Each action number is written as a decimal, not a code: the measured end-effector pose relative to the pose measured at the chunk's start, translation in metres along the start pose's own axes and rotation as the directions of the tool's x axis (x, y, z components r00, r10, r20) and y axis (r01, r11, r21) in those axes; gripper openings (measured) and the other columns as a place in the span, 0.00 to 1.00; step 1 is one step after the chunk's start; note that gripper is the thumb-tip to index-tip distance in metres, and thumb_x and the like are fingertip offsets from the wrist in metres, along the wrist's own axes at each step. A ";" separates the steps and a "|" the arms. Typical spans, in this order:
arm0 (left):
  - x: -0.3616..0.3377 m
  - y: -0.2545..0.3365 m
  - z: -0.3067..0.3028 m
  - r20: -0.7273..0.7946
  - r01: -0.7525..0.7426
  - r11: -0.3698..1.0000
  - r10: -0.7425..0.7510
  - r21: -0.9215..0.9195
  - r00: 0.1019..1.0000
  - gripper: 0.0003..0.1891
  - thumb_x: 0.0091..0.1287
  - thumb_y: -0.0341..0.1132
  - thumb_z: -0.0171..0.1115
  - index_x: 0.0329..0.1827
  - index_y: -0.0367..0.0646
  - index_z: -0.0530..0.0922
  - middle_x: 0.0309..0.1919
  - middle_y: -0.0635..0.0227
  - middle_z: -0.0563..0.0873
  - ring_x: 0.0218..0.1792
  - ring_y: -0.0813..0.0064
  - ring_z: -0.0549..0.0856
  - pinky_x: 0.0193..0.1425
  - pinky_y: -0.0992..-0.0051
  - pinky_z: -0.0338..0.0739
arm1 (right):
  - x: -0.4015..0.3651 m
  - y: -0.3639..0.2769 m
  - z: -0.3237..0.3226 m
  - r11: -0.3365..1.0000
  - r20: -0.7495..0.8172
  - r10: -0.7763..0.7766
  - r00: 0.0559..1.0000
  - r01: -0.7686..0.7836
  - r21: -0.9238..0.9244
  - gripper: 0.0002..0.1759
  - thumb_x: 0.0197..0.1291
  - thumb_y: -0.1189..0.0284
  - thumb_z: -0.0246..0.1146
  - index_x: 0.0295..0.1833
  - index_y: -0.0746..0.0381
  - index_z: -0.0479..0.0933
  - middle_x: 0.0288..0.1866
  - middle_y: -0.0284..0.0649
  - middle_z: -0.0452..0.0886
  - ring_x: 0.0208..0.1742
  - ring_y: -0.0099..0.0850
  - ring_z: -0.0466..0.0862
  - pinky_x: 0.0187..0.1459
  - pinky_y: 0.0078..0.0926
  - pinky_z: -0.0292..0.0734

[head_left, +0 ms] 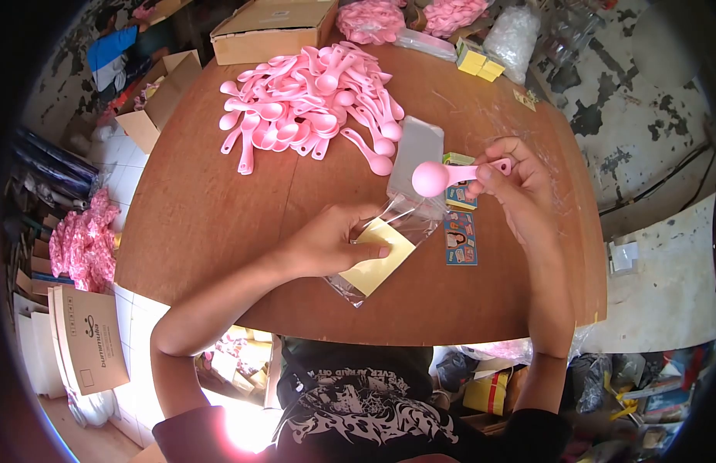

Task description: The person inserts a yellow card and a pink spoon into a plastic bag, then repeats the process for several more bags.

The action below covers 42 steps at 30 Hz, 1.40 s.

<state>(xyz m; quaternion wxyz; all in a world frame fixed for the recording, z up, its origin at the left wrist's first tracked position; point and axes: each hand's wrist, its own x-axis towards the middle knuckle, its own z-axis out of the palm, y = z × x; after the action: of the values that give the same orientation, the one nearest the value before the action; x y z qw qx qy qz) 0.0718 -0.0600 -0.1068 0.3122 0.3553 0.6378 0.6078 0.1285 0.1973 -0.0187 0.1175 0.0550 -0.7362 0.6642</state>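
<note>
A clear plastic bag with a pale yellow card [379, 258] inside is in my left hand [339, 241], the thumb lying on the card. My right hand [520, 181] pinches the handle of a pink spoon [431, 179], its round bowl pointing left above the table. Under the spoon and right fingers, a stack of small printed cards [461, 199] is partly hidden. A single blue printed card [461, 239] lies just below that stack. Behind the bag is a pile of clear plastic bags [417, 154]. A large heap of pink spoons [296, 104] covers the table's far left part.
The brown wooden table [204, 224] bears a cardboard box [273, 31] at its far edge. Bags of pink items [371, 21] and small yellow boxes [479, 62] sit at the back. An open carton [161, 100] stands left of the table. Another person [113, 54] is at the upper left.
</note>
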 end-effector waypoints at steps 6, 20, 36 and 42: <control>-0.006 0.014 -0.003 -0.012 0.016 0.996 -0.015 0.091 1.000 0.21 0.65 0.28 0.68 0.60 0.36 0.75 0.43 0.69 0.86 0.42 0.86 0.82 0.46 0.80 0.78 | 0.006 -0.001 -0.008 0.986 0.137 0.100 0.986 -0.079 -0.147 0.12 0.61 0.78 0.67 0.48 0.63 0.73 0.36 0.34 0.83 0.31 0.18 0.80 0.32 0.16 0.76; -0.004 0.013 0.001 -0.050 -0.097 0.993 0.094 -0.064 0.994 0.21 0.67 0.28 0.65 0.62 0.35 0.73 0.49 0.66 0.85 0.50 0.82 0.82 0.54 0.78 0.77 | 0.005 -0.004 0.036 0.992 0.085 0.101 0.991 -0.095 -0.077 0.14 0.65 0.74 0.64 0.53 0.67 0.71 0.37 0.38 0.83 0.27 0.17 0.76 0.29 0.15 0.71; -0.005 0.015 -0.001 -0.268 -0.448 0.820 0.549 0.357 0.792 0.37 0.60 0.33 0.73 0.70 0.38 0.62 0.63 0.54 0.71 0.61 0.62 0.77 0.65 0.62 0.74 | 0.001 -0.064 0.032 0.768 -0.035 -0.484 0.874 0.405 -0.496 0.05 0.61 0.81 0.62 0.40 0.65 0.83 0.37 0.36 0.86 0.39 0.19 0.83 0.41 0.19 0.77; -0.010 0.021 -0.003 -0.285 -0.368 0.884 0.446 0.288 0.848 0.37 0.62 0.33 0.70 0.72 0.38 0.59 0.67 0.59 0.63 0.68 0.63 0.69 0.73 0.58 0.64 | 0.017 -0.066 0.029 0.137 0.404 -0.505 0.763 0.533 -0.835 0.06 0.64 0.81 0.61 0.41 0.69 0.83 0.38 0.40 0.87 0.36 0.21 0.83 0.35 0.21 0.77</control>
<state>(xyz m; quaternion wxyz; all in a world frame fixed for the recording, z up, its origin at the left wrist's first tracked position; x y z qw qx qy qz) 0.0759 -0.0700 -0.0864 0.0175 0.4044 0.6557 0.6374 0.1246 0.1626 0.0466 0.3387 0.2375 -0.9092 0.0475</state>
